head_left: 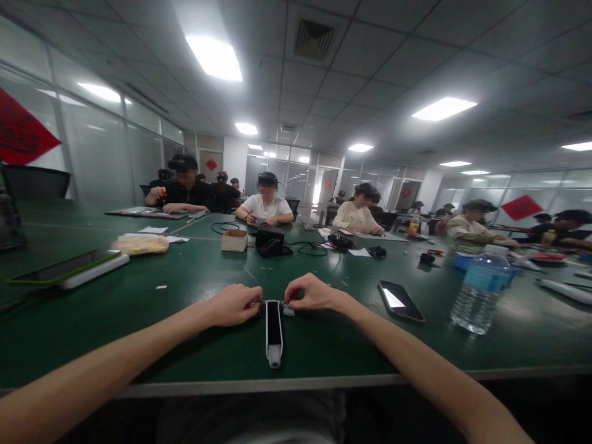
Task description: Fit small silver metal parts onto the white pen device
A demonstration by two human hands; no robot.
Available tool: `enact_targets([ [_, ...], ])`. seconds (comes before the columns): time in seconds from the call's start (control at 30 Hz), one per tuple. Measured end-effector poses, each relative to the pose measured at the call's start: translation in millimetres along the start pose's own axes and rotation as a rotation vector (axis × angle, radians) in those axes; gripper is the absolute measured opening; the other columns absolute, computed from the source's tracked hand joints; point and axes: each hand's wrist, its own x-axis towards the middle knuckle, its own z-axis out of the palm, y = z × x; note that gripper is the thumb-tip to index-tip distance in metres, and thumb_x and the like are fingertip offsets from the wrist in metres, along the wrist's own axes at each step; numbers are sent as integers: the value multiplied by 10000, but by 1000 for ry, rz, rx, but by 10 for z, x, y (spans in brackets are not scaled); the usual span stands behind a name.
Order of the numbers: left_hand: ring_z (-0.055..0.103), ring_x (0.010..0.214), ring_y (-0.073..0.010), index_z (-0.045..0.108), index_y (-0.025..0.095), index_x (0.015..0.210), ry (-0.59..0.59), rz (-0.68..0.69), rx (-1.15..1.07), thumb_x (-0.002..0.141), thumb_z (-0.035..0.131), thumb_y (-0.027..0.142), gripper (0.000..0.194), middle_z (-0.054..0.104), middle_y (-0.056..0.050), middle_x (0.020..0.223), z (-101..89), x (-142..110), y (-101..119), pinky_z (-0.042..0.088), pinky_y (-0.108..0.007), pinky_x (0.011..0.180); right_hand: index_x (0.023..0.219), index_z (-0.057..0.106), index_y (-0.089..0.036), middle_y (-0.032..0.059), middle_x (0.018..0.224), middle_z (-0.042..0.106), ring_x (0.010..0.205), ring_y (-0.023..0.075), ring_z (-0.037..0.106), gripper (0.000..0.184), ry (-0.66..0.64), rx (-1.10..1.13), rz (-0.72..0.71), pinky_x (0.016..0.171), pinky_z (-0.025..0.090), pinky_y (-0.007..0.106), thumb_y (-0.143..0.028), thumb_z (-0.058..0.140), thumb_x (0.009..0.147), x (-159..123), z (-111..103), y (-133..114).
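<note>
A slim white device [274,330] with a long black face lies on the green table in front of me, its grey tip pointing towards me. To the left of its far end, my left hand [235,304] is closed, thumb and fingers pinched together. My right hand [312,292] makes a similar pinch on the other side. Under the right fingertips is a small grey-white piece [289,312], too blurred to name. What either pinch holds is hidden or too small to make out.
A phone [401,301] and a water bottle [481,290] stand to my right. Leftward are a green-edged tablet-like device [65,268] and a wrapped bundle [141,244]. Ahead sit a cardboard box [235,240] and black gear [271,239] with cables. Several people work across the table.
</note>
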Motion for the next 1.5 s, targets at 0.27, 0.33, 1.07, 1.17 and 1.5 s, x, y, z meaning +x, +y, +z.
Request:
enact_targets([
  [0.27,608,698,-187,569,219,956,-8,-3,-2,878,432,287,172,658,-28,786,-2,-5,-10,383,-262,577,876,683,-149,10,838,687,754,114,631,100,-34,-16,-21,703,483,203,-203,658,796,12,5,27],
  [0.33,610,715,-189,570,219,958,-15,-7,-3,879,429,290,177,659,-31,798,2,-4,-14,390,-263,590,881,679,-148,13,842,686,772,117,634,87,-35,-44,-58,724,481,207,-167,646,802,18,9,44],
  [1.07,608,716,-197,557,212,967,-21,-18,19,915,381,273,193,650,-41,790,-13,-4,-1,395,-266,615,993,643,-197,42,988,678,865,147,601,164,-81,-820,-282,707,397,258,-119,545,887,18,12,38],
  [1.17,608,726,-195,562,213,972,-12,-24,22,913,386,268,194,651,-44,804,5,6,-34,399,-264,624,981,641,-193,47,986,679,868,146,597,162,-87,-800,-282,714,395,256,-116,540,880,13,20,8],
  [1.5,621,817,-205,620,214,985,9,-42,-21,913,372,258,262,678,-51,896,-18,33,-78,422,-282,689,969,682,-146,66,913,682,813,142,601,180,-59,-553,-272,731,427,233,-175,523,890,11,87,-116],
])
